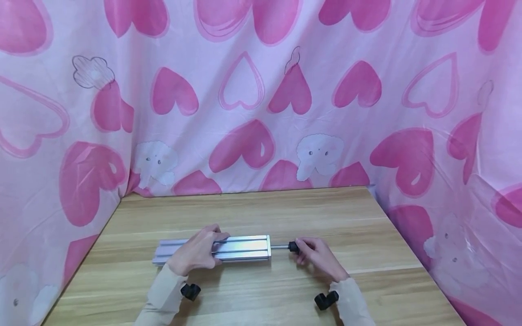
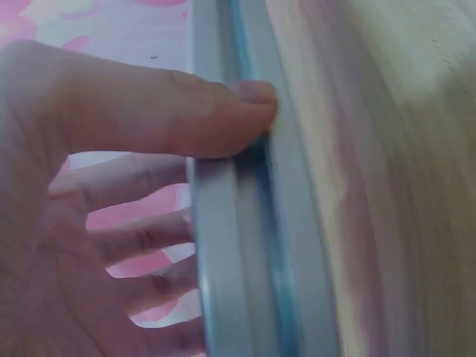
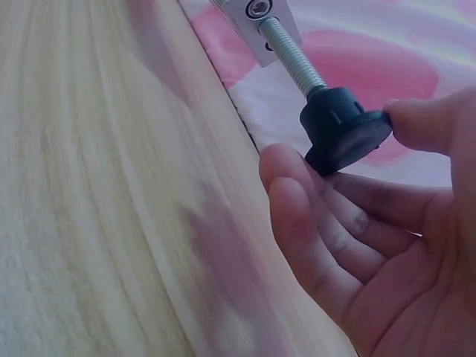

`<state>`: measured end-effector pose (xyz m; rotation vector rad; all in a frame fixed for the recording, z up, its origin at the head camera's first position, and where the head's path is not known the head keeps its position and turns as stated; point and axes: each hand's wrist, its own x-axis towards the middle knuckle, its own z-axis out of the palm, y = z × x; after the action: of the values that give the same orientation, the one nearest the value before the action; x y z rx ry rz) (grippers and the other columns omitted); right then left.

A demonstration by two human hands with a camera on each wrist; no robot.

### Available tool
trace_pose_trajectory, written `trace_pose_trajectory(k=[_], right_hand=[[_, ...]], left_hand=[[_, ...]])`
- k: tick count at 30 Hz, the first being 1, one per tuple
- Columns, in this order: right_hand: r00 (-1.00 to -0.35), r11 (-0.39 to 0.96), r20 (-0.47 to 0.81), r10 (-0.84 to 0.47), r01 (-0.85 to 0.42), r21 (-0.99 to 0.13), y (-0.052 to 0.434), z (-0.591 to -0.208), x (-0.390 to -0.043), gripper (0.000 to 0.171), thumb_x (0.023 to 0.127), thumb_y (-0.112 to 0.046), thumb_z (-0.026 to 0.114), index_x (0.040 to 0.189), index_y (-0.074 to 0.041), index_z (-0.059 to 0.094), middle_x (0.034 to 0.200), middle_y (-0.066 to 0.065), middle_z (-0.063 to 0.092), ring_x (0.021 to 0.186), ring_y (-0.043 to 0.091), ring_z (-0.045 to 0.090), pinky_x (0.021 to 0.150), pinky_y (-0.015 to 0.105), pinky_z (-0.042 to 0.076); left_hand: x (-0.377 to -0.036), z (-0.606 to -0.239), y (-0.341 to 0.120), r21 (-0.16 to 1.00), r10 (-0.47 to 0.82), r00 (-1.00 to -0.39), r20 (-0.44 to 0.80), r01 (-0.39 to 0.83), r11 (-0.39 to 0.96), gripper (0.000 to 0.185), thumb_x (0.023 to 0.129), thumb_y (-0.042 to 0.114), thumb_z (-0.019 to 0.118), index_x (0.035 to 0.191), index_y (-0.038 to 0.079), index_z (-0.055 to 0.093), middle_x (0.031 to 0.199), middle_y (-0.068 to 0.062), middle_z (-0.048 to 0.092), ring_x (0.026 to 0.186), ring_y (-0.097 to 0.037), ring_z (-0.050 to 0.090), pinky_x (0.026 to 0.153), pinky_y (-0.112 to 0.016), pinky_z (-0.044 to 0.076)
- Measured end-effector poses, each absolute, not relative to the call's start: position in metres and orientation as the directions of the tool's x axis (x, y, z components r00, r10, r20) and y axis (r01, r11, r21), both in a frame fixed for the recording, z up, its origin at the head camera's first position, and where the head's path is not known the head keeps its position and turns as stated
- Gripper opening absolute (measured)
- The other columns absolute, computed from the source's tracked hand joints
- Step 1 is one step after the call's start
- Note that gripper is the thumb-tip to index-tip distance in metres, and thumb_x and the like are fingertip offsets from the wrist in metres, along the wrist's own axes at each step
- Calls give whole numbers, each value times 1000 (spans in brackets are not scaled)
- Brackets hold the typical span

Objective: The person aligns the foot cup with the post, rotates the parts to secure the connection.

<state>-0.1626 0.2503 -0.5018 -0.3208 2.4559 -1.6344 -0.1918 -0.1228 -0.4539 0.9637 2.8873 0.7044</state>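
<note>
My left hand (image 1: 197, 250) grips the metal profile (image 1: 244, 246); my right hand (image 1: 318, 259) pinches the black foot (image 3: 343, 130). Likely turning the threaded rod (image 3: 292, 56); next move calls for steady alignment.

Over the pale wood-grain table (image 1: 253, 299), a threaded metal rod (image 1: 279, 246) runs right from a long silver metal bar (image 1: 244, 246) to a round black knob (image 3: 342, 132); pink heart-print cloth (image 1: 253, 115) hangs behind.

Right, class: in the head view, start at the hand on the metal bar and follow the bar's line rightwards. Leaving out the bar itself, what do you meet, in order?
Left hand → bar's end plate → thin metal rod → black knob → right hand.
</note>
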Motion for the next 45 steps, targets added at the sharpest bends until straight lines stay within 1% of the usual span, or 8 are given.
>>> trace_pose_trajectory(k=[8,12,14,18,21,27,35,45], right_hand=[[-969,374,-89,-229,-4,-927,244,-502,-164,56,106,-45,46,101,4,71,83,16,71,65,19,68,62,33,58],[-969,375,-100,-225,8,-927,242,-501,-165,60,106,-47,43,101,7,70,80,15,72,65,21,69,63,33,59],[-970,377,-96,-221,6,-926,241,-501,-165,62,107,-47,40,108,8,69,81,16,72,68,23,70,65,33,59],[-971,373,-74,-226,-16,-928,242,-498,-163,57,108,-42,41,134,6,58,110,24,70,83,27,73,77,32,59],[-962,355,-31,-270,-69,-932,245,-498,-161,52,105,-33,53,144,0,50,126,26,63,98,29,72,85,31,58],[-949,374,59,-311,-179,-910,250,-499,-161,53,94,-24,71,140,-4,56,124,17,64,105,22,68,91,24,53],[-951,372,58,-302,-174,-912,247,-497,-162,52,93,-20,73,138,-1,56,119,16,66,105,22,68,91,22,53],[-958,345,3,-286,-106,-932,245,-494,-166,52,95,-28,69,137,1,57,116,16,70,103,28,72,89,21,53]], left_hand=[[-192,-456,-125,418,575,-810,113,564,712,68,64,9,88,128,1,69,101,-2,59,85,-13,51,72,-28,48],[-193,-457,-127,429,577,-807,124,568,703,69,62,8,87,127,-2,68,101,-3,60,84,-14,50,72,-28,47],[-193,-457,-127,432,581,-803,136,576,694,68,61,8,87,126,-3,69,100,-3,60,83,-13,50,71,-27,46],[-193,-456,-128,436,588,-795,146,586,684,66,60,9,85,123,-3,70,97,-2,60,83,-12,50,73,-27,47],[-193,-455,-130,444,588,-795,149,585,678,65,60,9,85,122,-2,71,96,-1,60,82,-13,50,72,-27,46],[-190,-455,-131,459,577,-805,140,569,683,66,61,8,85,125,-2,70,97,-2,60,82,-14,51,72,-26,45],[-189,-452,-130,472,539,-834,114,523,710,67,61,7,85,126,0,69,100,-2,61,85,-14,52,75,-29,47],[-190,-453,-130,478,537,-837,106,516,711,66,63,6,85,127,-1,68,100,-3,60,86,-15,52,76,-31,48]])
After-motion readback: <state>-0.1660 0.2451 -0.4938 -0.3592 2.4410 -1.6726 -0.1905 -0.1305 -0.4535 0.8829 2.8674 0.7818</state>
